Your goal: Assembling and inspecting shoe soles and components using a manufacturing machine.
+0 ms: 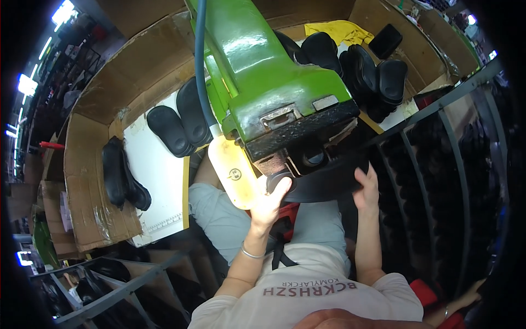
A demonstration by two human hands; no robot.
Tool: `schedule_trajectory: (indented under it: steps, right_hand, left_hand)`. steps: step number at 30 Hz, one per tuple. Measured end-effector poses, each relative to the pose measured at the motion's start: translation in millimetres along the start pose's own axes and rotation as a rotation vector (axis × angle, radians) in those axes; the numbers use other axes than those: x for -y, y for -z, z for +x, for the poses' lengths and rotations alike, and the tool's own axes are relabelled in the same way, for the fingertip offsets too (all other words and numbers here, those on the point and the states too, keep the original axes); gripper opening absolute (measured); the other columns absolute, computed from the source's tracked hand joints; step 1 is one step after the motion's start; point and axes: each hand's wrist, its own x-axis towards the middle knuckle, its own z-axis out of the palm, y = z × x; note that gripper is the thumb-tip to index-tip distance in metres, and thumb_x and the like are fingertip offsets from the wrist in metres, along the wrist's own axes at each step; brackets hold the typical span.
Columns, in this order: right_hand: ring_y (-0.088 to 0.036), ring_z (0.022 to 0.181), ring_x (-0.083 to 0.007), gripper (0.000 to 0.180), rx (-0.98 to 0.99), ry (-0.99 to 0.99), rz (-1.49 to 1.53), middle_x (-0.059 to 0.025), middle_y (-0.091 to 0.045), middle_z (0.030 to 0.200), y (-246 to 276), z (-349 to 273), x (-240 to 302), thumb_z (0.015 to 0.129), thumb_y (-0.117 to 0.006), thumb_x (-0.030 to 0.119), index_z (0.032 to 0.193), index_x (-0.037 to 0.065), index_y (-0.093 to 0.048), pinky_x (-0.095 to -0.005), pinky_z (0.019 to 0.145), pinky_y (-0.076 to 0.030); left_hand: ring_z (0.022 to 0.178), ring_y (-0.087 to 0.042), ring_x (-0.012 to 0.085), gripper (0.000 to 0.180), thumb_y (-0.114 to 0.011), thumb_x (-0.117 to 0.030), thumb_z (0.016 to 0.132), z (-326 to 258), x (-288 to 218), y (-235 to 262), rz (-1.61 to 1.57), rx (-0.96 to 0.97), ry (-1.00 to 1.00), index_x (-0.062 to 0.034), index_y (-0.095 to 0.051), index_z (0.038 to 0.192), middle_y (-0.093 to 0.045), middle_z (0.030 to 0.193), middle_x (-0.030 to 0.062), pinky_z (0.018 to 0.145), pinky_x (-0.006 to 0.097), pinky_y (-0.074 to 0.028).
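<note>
A dark shoe sole lies level beneath the head of a green machine. My left hand grips its left end, thumb on top, beside a pale yellow box fed by a blue-grey hose. At the sole's right end, my right hand holds the edge between thumb and fingers. The machine's dark lower block hangs over the sole's far side and hides part of it. A small lit patch shows by my left fingertips.
Stacked black soles rest on the white board at left and behind the machine at right. Cardboard walls surround the bench; a yellow cloth lies at the back. Metal racks with dark items flank me. Another person's arm shows lower right.
</note>
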Motion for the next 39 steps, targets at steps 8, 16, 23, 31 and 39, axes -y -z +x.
schedule_trajectory:
  steps: [8,16,23,31,39]
  right_hand:
    - [-0.059,0.085,-0.0157,0.03,0.074,0.123,0.083,-0.0076,-0.059,0.096,-74.7,30.4,-16.2,0.079,-0.06,-0.002,0.108,0.002,-0.051,-0.028,0.077,-0.05]
    - [-0.056,0.088,-0.011,0.036,0.238,0.053,-0.089,-0.0043,-0.059,0.097,-86.8,0.9,-59.3,0.071,-0.066,-0.002,0.104,0.001,-0.052,-0.0245,0.079,-0.046]
    - [-0.06,0.079,-0.0099,0.035,0.442,0.199,-0.388,-0.0051,-0.064,0.09,-104.8,7.7,-63.7,0.071,-0.074,-0.001,0.1,0.0,-0.055,-0.0232,0.073,-0.049]
    - [-0.052,0.074,-0.007,0.023,0.147,0.262,-0.175,-0.0011,-0.058,0.084,-90.9,2.2,-56.1,0.074,-0.072,0.004,0.092,0.002,-0.057,-0.0203,0.068,-0.044]
    - [-0.053,0.077,-0.0095,0.018,0.113,0.236,-0.053,-0.0015,-0.057,0.086,-92.3,4.7,-50.4,0.078,-0.065,0.003,0.094,0.002,-0.057,-0.0229,0.074,-0.044]
  left_hand:
    - [0.077,-0.061,0.0136,0.025,-0.068,-0.001,0.075,7.3,-8.5,57.8,-0.198,0.068,-0.112,0.0049,-0.061,0.098,-0.064,0.088,0.0069,0.071,0.025,-0.05]
    - [0.078,-0.06,0.014,0.024,-0.062,0.002,0.077,-6.3,-34.2,122.6,-0.058,-0.064,0.052,0.0088,-0.057,0.1,-0.064,0.09,0.0104,0.075,0.024,-0.047]
    - [0.074,-0.058,0.0086,0.019,-0.068,0.0,0.077,-55.5,-2.1,147.1,0.125,0.145,0.304,0.0036,-0.06,0.094,-0.063,0.083,0.0045,0.067,0.023,-0.047]
    - [0.064,-0.065,0.0192,0.028,-0.079,-0.016,0.068,8.5,-50.2,44.6,0.778,0.275,-0.228,-0.0001,-0.067,0.087,-0.068,0.076,0.0106,0.063,0.029,-0.05]
    - [0.054,-0.053,0.0158,0.029,-0.083,-0.025,0.065,19.3,-60.5,23.5,0.921,0.166,-0.735,-0.0063,-0.066,0.08,-0.057,0.064,0.0009,0.049,0.026,-0.044]
